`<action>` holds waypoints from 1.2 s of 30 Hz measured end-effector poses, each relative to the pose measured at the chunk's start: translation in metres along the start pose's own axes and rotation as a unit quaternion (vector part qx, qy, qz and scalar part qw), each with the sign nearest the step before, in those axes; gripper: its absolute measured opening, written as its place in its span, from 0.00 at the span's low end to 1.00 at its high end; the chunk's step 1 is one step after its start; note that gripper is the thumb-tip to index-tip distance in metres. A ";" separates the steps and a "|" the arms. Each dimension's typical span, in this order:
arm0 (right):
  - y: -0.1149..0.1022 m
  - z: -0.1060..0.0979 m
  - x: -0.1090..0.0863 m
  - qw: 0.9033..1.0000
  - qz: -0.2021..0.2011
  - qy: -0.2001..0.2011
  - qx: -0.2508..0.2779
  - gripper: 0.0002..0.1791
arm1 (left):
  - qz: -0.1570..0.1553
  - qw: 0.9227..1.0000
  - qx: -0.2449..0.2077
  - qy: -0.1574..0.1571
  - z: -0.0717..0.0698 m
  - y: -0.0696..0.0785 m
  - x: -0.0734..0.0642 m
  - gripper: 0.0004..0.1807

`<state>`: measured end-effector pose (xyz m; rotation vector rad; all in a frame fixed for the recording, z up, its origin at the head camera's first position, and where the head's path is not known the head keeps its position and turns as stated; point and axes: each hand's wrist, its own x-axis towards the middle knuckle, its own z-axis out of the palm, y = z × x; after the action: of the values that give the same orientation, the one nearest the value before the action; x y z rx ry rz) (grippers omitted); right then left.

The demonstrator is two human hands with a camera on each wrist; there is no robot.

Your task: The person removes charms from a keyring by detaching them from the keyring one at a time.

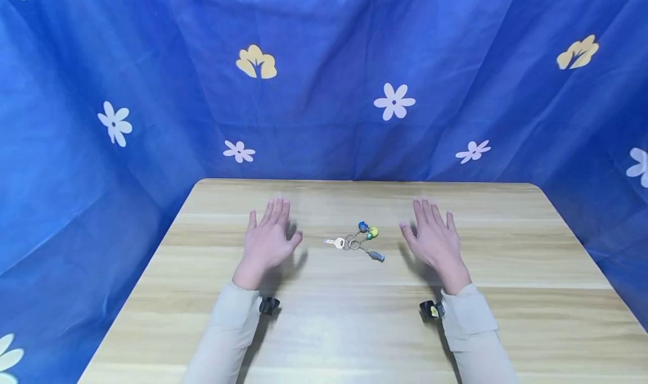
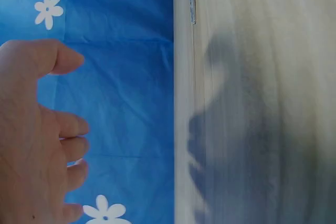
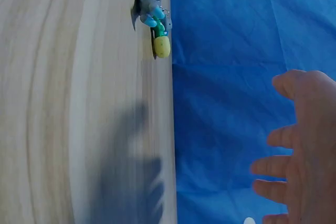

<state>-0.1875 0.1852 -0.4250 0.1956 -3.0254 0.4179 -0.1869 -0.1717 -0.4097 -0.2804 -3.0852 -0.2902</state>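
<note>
A key (image 1: pixel 336 242) on metal rings (image 1: pixel 352 243) lies on the table between the two hands. Attached to the rings are small charms: a blue-and-grey one (image 1: pixel 363 226), a yellow-and-green one (image 1: pixel 373 233) and a grey-blue one (image 1: pixel 376 256). Left of the key, my left hand (image 1: pixel 268 240) hovers over the tabletop with fingers extended and holds nothing. To the right of the charms my right hand (image 1: pixel 432 240) is held likewise, fingers spread. In the left wrist view the key's tip (image 2: pixel 193 14) shows at the top; the right wrist view shows the yellow charm (image 3: pixel 162 47).
The light wood table (image 1: pixel 324 339) has rounded far corners. Behind it and along both sides hangs a blue cloth (image 1: pixel 324 91) with white flowers and yellow tree shapes. Each wrist bears a small black camera, one on the left (image 1: pixel 269 306) and one on the right (image 1: pixel 429 311).
</note>
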 end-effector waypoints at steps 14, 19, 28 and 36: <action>-0.014 0.009 0.022 0.994 -0.068 -0.016 0.086 0.35 | 0.042 0.987 -0.151 -0.019 0.000 0.014 0.031 0.45; -0.016 0.013 0.027 0.988 -0.095 -0.045 0.109 0.35 | 0.050 0.977 -0.204 -0.046 -0.001 0.021 0.039 0.48; -0.023 0.022 0.030 0.982 -0.121 -0.062 0.127 0.37 | 0.059 0.961 -0.257 -0.084 0.014 0.031 0.047 0.46; -0.029 0.031 0.028 0.981 -0.135 -0.066 0.123 0.37 | 0.069 0.966 -0.230 -0.100 0.034 0.041 0.051 0.43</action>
<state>-0.2132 0.1462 -0.4446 0.6657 -3.0011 0.7807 -0.2304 -0.1165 -0.4332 -0.5655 -3.1240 -1.0342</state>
